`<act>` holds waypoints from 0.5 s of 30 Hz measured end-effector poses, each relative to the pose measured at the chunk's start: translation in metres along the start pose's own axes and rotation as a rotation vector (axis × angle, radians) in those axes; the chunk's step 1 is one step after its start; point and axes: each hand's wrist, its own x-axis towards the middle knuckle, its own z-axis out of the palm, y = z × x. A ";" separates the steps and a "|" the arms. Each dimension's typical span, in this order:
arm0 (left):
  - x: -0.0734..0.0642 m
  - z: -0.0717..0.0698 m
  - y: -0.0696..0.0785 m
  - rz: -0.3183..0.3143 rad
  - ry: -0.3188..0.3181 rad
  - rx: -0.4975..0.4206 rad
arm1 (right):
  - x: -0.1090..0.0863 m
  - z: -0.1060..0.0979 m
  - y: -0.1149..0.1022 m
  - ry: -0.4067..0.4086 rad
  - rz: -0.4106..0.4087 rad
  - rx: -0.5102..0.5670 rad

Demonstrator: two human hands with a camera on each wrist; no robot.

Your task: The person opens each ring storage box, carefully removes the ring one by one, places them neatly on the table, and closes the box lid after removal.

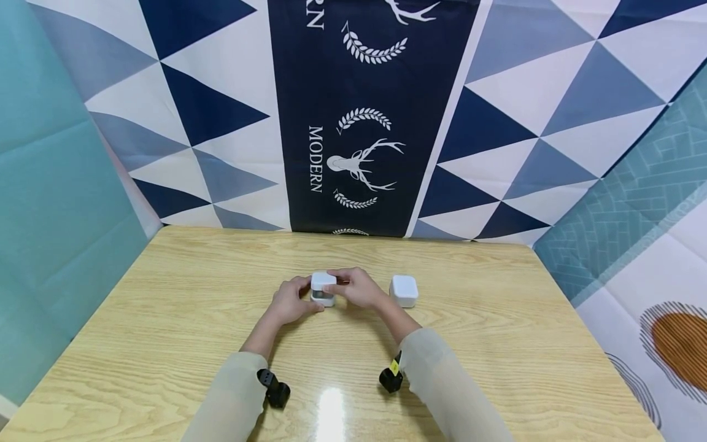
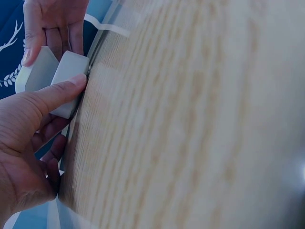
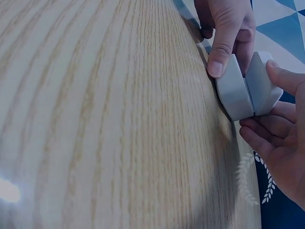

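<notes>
Near the middle of the table sits a small white box with rounded corners, its lid (image 1: 323, 280) lifted at an angle above its base (image 1: 326, 302). My left hand (image 1: 289, 302) grips the base, the thumb (image 2: 64, 91) lying along its side. My right hand (image 1: 358, 287) pinches the lid between thumb and fingers. In the right wrist view the lid (image 3: 264, 86) leans away from the base (image 3: 233, 90), and the two come together along one edge. The inside of the box is largely hidden.
A second white rounded box (image 1: 404, 290) stands on the wooden table (image 1: 486, 344), right of my right hand. Behind the table's far edge hangs a patterned cloth (image 1: 364, 123). Teal cloth (image 1: 66, 184) borders the left side.
</notes>
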 end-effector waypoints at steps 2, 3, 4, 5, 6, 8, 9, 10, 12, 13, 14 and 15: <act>0.000 0.000 0.000 0.001 0.001 -0.001 | 0.000 0.000 0.000 0.004 -0.001 0.001; 0.000 0.000 0.000 0.002 0.002 0.000 | 0.000 0.000 0.000 0.006 -0.002 0.001; 0.000 0.000 0.000 0.002 0.002 -0.001 | 0.000 0.000 0.000 0.006 -0.001 0.004; 0.000 0.000 0.000 0.002 0.002 -0.001 | 0.000 0.001 0.000 0.005 0.000 0.006; 0.000 0.000 0.000 0.001 0.003 -0.001 | 0.001 0.001 0.001 0.004 0.000 0.009; 0.000 0.000 0.000 0.001 0.004 0.000 | 0.001 0.001 0.001 0.003 -0.001 0.012; 0.000 0.000 0.000 0.002 0.004 0.000 | 0.001 0.001 0.001 0.003 -0.002 0.012; 0.000 0.000 0.000 0.001 0.004 -0.002 | 0.001 0.001 0.001 0.003 -0.003 0.015; 0.000 0.000 0.000 0.003 0.005 -0.005 | 0.000 0.000 0.001 0.003 -0.006 0.014; 0.000 0.000 0.000 0.005 0.006 -0.006 | 0.000 0.000 0.001 0.003 -0.007 0.014; 0.000 0.001 0.000 0.006 0.006 -0.006 | 0.000 0.000 0.001 0.003 -0.007 0.014; 0.000 0.001 0.000 0.007 0.007 -0.007 | 0.000 0.000 0.001 0.003 -0.008 0.014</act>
